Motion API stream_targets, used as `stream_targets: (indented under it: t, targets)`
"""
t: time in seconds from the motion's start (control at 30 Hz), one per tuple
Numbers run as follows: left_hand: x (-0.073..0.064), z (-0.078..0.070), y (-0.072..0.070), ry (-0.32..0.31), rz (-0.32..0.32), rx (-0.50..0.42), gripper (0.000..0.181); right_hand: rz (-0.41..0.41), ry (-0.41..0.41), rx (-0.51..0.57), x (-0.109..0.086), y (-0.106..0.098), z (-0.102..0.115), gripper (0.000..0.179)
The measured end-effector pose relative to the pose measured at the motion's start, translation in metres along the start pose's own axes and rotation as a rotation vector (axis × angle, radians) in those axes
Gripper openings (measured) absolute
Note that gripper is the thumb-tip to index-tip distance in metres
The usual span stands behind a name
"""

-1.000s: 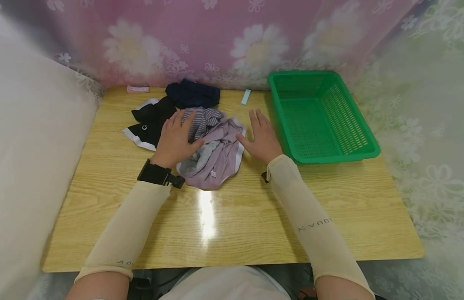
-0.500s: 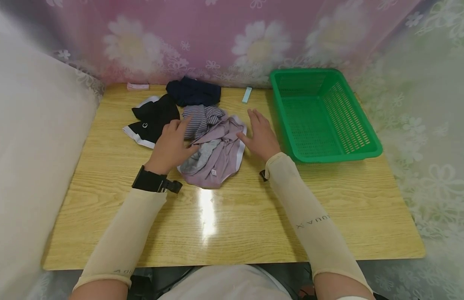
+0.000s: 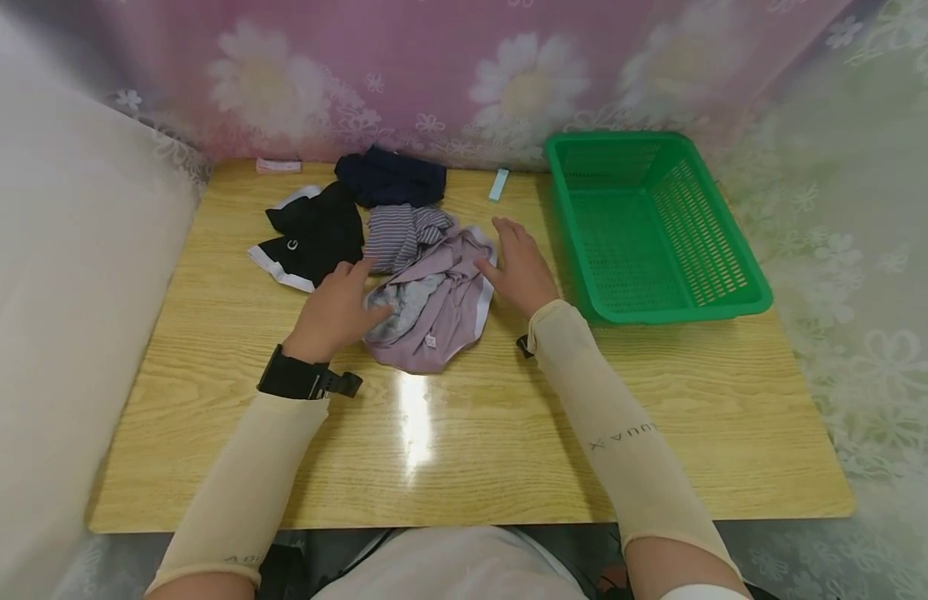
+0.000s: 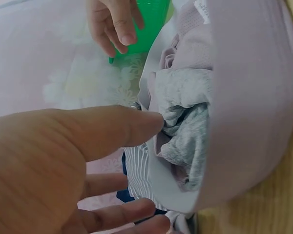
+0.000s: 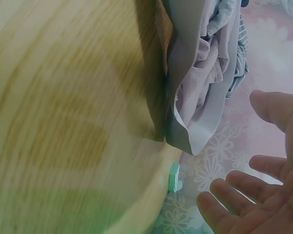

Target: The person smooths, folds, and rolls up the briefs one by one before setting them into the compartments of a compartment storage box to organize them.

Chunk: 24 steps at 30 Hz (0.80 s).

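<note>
A mauve garment with a pale waistband (image 3: 464, 308) lies crumpled in mid-table, with a grey cloth (image 3: 415, 307) bunched inside it. My left hand (image 3: 332, 312) hovers at its left side, fingers loosely bent. In the left wrist view the left thumb (image 4: 136, 124) overlaps the edge of the waistband, and nothing is gripped. On the garment's other side is my right hand (image 3: 520, 271), fingers spread and relaxed; the right wrist view shows its fingers (image 5: 239, 195) apart from the cloth. A striped grey garment (image 3: 404, 236) lies just behind the mauve one.
A black garment with white trim (image 3: 314, 237) lies at the left, and a folded navy garment (image 3: 392, 177) at the back. A green plastic basket (image 3: 584, 287) stands back right. A pink strip (image 3: 279, 167) and a light-blue strip (image 3: 498, 185) lie near the curtain (image 3: 404, 75).
My left hand has drawn back toward the front left, off the striped garment. My right hand has barely moved. The garments stay in place while the head view shifts slightly.
</note>
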<state>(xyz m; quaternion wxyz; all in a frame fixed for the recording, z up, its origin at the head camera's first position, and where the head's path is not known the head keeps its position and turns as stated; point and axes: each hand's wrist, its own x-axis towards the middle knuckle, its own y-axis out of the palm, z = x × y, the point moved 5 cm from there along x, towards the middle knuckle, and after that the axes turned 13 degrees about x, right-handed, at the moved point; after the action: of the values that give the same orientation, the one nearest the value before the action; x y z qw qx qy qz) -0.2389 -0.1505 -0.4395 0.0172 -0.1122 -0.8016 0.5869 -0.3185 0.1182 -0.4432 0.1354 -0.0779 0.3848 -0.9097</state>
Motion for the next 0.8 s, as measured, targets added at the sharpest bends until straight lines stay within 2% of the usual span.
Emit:
stream_targets:
  t: [0.1, 0.3, 0.57, 0.8]
  targets:
    - [-0.005, 0.001, 0.003, -0.012, 0.014, 0.008, 0.074, 0.006, 0.000, -0.011, 0.004, 0.004, -0.003, 0.074]
    - [-0.011, 0.003, 0.006, -0.044, 0.019, -0.005, 0.065, 0.038, 0.057, -0.026, 0.011, 0.009, -0.009, 0.068]
    - [-0.017, 0.008, 0.009, -0.087, 0.025, -0.015, 0.045, 0.068, 0.111, -0.029, 0.016, 0.014, -0.010, 0.058]
    - [-0.024, 0.018, 0.015, -0.159, 0.040, -0.036, 0.035, 0.027, 0.134, -0.010, 0.025, 0.016, -0.015, 0.047]
